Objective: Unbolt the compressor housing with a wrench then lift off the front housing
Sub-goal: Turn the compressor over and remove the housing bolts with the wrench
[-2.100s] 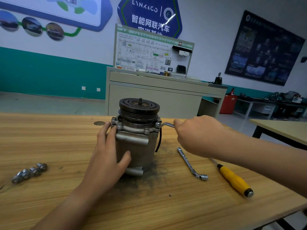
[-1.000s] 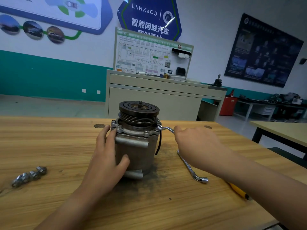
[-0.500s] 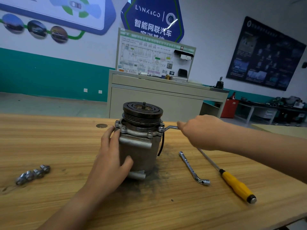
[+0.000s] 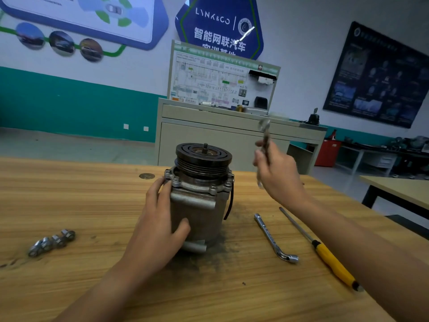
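The grey compressor [image 4: 197, 205] stands upright on the wooden table [image 4: 69, 205], black pulley [image 4: 203, 156] on top. Bolts sit in the flange of its front housing [image 4: 199, 185] below the pulley. My left hand [image 4: 157, 224] grips the compressor body from the left, thumb across the front. My right hand [image 4: 278, 175] is raised to the right of the pulley and holds a small metal wrench [image 4: 265, 135] upright, blurred, clear of the flange.
An L-shaped socket wrench [image 4: 274, 238] and a yellow-handled screwdriver [image 4: 329, 259] lie on the table to the right. Several loose sockets or nuts [image 4: 52, 241] lie at the left. Dark grime surrounds the compressor base. A beige cabinet [image 4: 232, 140] stands behind the table.
My right hand has lifted the wrench off the flange bolt on the right and swung it upright. My left hand stays on the compressor body.
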Motion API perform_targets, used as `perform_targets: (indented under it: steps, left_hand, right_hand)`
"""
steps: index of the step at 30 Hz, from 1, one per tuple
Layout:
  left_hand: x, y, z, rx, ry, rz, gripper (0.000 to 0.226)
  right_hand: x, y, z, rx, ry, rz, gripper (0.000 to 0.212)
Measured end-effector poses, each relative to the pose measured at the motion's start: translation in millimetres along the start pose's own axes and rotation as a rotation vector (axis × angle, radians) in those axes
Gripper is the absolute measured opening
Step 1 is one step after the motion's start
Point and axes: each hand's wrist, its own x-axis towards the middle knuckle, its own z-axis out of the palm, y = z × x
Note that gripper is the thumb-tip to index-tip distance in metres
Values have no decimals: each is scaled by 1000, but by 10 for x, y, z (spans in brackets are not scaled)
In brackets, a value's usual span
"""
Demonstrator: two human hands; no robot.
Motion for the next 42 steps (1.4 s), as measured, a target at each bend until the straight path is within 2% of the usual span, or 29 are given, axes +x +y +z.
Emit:
perform_targets:
  steps: [1, 2, 6, 9, 14, 17, 21, 23, 29, 33, 37, 40, 42]
  left_hand:
    - [-3, 5, 1, -1, 1, 1, 80]
    - [-6, 5, 4, -2, 2, 4, 80]
    - [-20, -7, 13, -2, 12, 15, 79]
    - [-18, -22, 24, 1, 14, 8, 79]
    - [-12, -31, 31, 1, 21, 1, 79]
    - [-22, -22, 38, -12, 22, 11, 80]
    - [-31, -14, 30, -14, 15, -8, 80]
    - [-32, 0, 18, -9, 20, -24, 79]
    - [-34, 46, 1, 44, 27, -45, 76]
    - [-15, 29, -6, 59, 3, -42, 76]
    - [-7, 13, 5, 68, -15, -51, 81]
    - [-17, 17, 13, 37, -18, -63, 84]
    - [-17, 16, 12, 42, -5, -60, 83]
  right_hand:
    - [-83, -61, -82, 96, 37, 37, 25]
    - [-164, -121, -159, 94, 26, 44, 25]
    - [-422, -254, -329, -361, -270, 22, 33]
    - [-461, -307, -292, -557, -430, 46, 37]
    - [-413, -388, -180, -653, -475, 42, 37]
    - [-378, -475, -170, -753, -522, -58, 34]
    - [-171, -507, -274, -809, -597, -165, 17]
    - [-85, -472, -297, -811, -611, -217, 19]
    - [90, -77, -315, -847, -574, -373, 39]
    - [209, 74, -28, -811, -467, -347, 31]
    - [245, 60, 282, -675, -280, -439, 23]
    - [190, 89, 277, -622, -262, -338, 23]
    - [76, 92, 163, -429, -86, -153, 26]
